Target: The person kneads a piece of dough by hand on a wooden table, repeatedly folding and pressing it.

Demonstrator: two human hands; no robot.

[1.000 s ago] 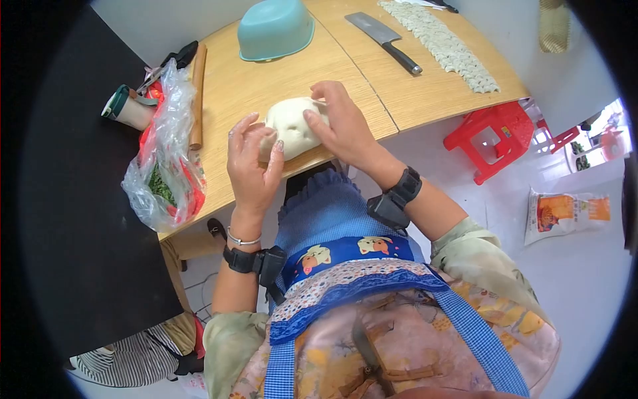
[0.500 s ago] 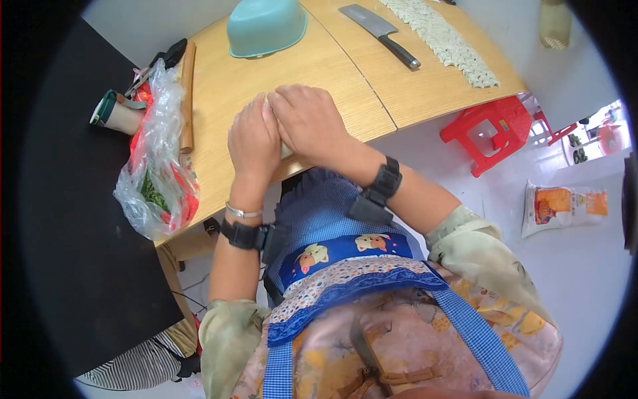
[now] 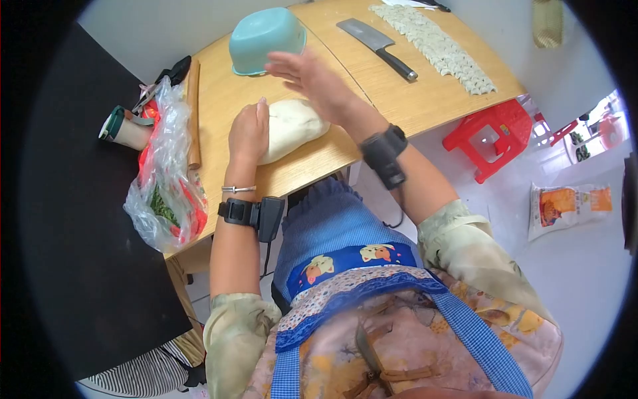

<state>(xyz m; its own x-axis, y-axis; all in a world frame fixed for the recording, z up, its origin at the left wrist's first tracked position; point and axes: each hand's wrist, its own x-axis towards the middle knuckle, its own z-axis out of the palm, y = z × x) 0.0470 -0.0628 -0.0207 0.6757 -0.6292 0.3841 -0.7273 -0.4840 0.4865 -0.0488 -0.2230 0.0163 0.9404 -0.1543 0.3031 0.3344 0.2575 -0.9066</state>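
Note:
A smooth white lump of dough (image 3: 292, 128) lies on the wooden table (image 3: 221, 76) near its front edge. My left hand (image 3: 249, 133) rests against the dough's left side, its fingers pressed together and the thumb on top. Raised above the dough's upper right is my right hand (image 3: 312, 80), slightly blurred, fingers stretched out and holding nothing. Behind it stands an upturned light blue basin (image 3: 266, 40).
A cleaver (image 3: 377, 46) and a long strip of dumpling-like pieces (image 3: 438, 50) lie at the back right. To the left are a rolling pin (image 3: 193, 113), plastic bags (image 3: 163, 179) and a cup (image 3: 125, 128). A red stool (image 3: 492, 139) stands beyond the table's right edge.
Both hands were together over the dough. My right hand has lifted up and away to the right with its fingers extended, uncovering the dough, while my left hand stays beside it.

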